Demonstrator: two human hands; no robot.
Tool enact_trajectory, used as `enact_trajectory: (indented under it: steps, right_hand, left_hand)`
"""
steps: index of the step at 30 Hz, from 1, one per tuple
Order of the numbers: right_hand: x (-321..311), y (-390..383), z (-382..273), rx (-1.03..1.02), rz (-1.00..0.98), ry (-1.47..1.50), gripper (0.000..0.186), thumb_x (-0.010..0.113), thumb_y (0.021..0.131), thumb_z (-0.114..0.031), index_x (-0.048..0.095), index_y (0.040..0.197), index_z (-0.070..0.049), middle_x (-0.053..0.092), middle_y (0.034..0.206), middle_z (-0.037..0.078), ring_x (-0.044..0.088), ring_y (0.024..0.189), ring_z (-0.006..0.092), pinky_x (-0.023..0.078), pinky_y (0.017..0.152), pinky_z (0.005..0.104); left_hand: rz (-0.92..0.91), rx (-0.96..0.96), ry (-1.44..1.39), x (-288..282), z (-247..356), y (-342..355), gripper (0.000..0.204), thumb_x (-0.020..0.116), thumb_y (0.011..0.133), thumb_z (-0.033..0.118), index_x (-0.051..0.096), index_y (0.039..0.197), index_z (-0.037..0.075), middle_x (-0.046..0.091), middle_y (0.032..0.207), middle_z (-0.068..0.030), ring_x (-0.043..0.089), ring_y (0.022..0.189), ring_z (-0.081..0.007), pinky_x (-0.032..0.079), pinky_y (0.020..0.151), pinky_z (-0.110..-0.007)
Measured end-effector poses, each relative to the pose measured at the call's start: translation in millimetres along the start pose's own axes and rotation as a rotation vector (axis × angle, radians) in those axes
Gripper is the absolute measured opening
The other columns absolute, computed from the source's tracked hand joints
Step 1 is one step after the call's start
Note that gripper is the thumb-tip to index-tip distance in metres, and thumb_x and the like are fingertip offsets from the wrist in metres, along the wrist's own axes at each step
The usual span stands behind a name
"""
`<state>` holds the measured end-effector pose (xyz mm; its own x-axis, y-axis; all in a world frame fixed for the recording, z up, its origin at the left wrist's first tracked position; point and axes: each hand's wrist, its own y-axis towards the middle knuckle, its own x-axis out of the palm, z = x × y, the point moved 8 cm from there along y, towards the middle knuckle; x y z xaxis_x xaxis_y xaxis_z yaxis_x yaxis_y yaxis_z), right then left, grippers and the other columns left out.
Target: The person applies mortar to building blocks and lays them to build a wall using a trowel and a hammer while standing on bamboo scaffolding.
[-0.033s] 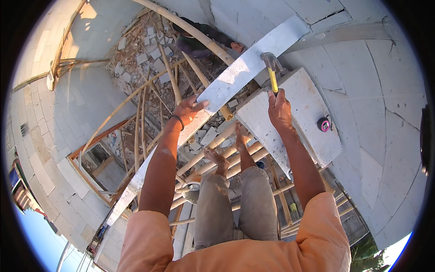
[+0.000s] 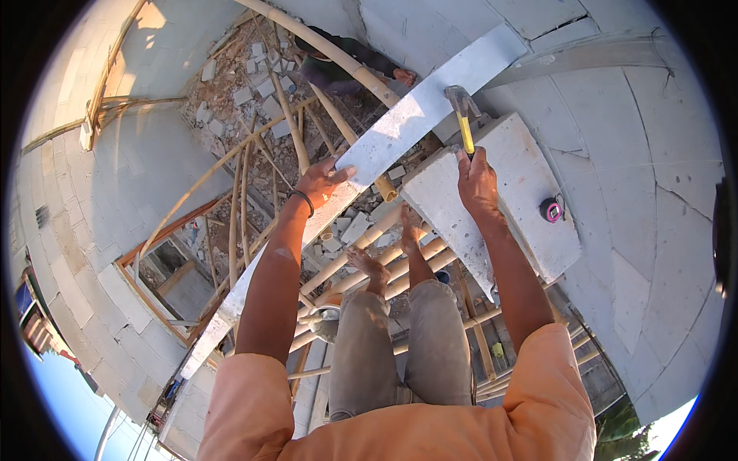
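My left hand (image 2: 321,186) grips the long pale straight beam (image 2: 430,88), which runs diagonally from lower left to upper right, with fingers over its edge. My right hand (image 2: 477,184) is wrapped round the handle of a yellow-handled claw hammer (image 2: 463,115), whose head is at the beam's lower-right edge; contact is unclear. Beneath the hammer lie pale concrete blocks (image 2: 530,200), and on the right one sits a pink-and-black tape measure (image 2: 550,210). My bare feet (image 2: 367,265) are on bamboo poles.
A crouching person (image 2: 338,69) in dark clothes is beyond the beam at the top. Bamboo poles (image 2: 296,138) cross above rubble (image 2: 238,96). Grey block walls (image 2: 615,230) surround me, with a wooden-framed opening (image 2: 165,273) at left and a thin string at right.
My right hand and the hammer have shifted very slightly up and right. My left hand still holds the beam in much the same place.
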<state>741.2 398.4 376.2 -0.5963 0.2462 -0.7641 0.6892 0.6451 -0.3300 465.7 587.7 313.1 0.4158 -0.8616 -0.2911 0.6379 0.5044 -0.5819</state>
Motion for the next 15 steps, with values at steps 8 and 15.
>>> enact_trajectory:
  steps: [8, 15]
  right_hand:
    - [4.6, -6.8, -10.3, -0.025, 0.002, -0.041, 0.03, 0.047, 0.101, -0.031, 0.044, 0.101, -0.001, 0.061, 0.076, 0.029, 0.059, 0.075, 0.0521, 0.045, 0.064, 0.0549]
    - [-40.3, -28.0, 58.5, 0.037, 0.287, 0.153, 0.032, 0.049, 0.1, -0.029, 0.05, 0.112, 0.001, 0.063, 0.087, 0.022, 0.062, 0.078, 0.0414, 0.048, 0.073, 0.0471]
  left_hand:
    - [-0.002, -0.104, 0.094, -7.4, 9.0, -5.1, 0.063, 0.065, 0.086, 0.054, 0.06, 0.129, 0.008, 0.067, 0.111, -0.0125, 0.059, 0.103, -0.0211, 0.044, 0.092, -0.035]
    - [-0.032, -0.117, 0.178, -12.0, -4.4, -4.1, 0.065, 0.064, 0.086, 0.057, 0.062, 0.122, 0.003, 0.068, 0.101, -0.0132, 0.061, 0.094, -0.0212, 0.047, 0.086, -0.037]
